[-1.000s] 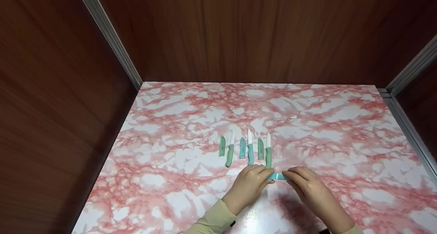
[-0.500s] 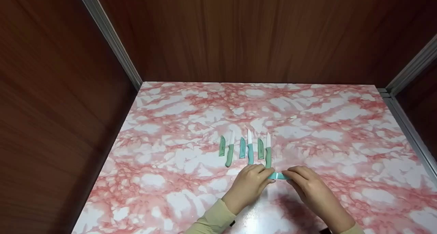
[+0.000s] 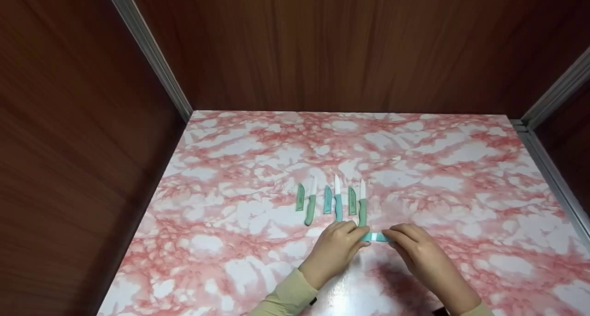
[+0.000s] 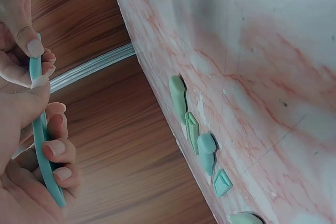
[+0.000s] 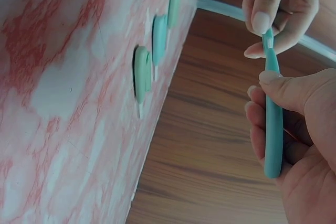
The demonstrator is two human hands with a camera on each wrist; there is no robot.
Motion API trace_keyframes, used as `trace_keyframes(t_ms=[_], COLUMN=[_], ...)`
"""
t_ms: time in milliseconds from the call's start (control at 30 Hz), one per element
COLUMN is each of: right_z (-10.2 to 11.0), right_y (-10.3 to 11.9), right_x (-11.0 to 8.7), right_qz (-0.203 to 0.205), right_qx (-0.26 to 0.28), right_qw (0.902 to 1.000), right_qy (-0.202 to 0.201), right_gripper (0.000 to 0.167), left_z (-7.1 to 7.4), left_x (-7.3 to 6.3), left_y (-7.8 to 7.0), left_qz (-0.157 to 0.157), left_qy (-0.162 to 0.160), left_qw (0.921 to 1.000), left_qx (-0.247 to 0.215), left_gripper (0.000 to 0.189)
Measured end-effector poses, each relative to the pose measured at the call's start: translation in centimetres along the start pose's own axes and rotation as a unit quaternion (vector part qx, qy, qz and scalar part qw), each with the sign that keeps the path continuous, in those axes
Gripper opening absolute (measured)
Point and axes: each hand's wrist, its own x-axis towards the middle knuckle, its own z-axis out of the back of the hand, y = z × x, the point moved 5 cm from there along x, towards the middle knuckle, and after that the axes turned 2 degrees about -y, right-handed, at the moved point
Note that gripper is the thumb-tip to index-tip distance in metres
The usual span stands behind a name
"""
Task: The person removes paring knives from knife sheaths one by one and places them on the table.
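Both hands are at one teal paring knife. My right hand (image 3: pixel 419 253) grips its rounded teal handle (image 5: pixel 273 129), with the thumb laid along it. My left hand (image 3: pixel 331 251) holds the teal blade sheath (image 4: pixel 44 156), fingers curled round it. A short white strip of blade (image 3: pixel 374 236) shows between handle and sheath; the sheath hides the rest. Just beyond the left hand lie two green paring knives, one at left (image 3: pixel 310 210) and one at right (image 3: pixel 362 210), with a teal paring knife (image 3: pixel 339 205) between them. Their white blades are bare and point away.
To the left of each lying knife is its sheath: green (image 3: pixel 300 197), teal (image 3: pixel 327 199) and green (image 3: pixel 352 201). All lie on a red-and-white marbled table (image 3: pixel 442 168). Brown wood-grain panels (image 3: pixel 322 48) with metal edge strips (image 3: pixel 152 53) enclose the table's back and sides.
Both hands stay almost in place, shifting only slightly. The white strip between handle and sheath looks a little wider now. The knives and sheaths on the table have not moved.
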Motion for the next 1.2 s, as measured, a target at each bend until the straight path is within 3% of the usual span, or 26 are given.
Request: trace_keyframes(t_ms=[433, 1200], right_z=[-0.03, 0.06], right_y=[-0.01, -0.44], right_x=[-0.15, -0.51], right_qz=[0.007, -0.025], right_qx=[0.002, -0.001], right_qw=[1.0000, 0.9996], right_qy=[-0.005, 0.017], right_gripper=[0.040, 0.040], left_z=[-0.28, -0.04], left_x=[-0.24, -0.38], left_y=[0.17, 0.34], left_qz=[0.002, 0.011], left_qy=[0.010, 0.017], left_qw=[0.9999, 0.9998], left_qx=[0.000, -0.006], left_gripper=[0.029, 0.029])
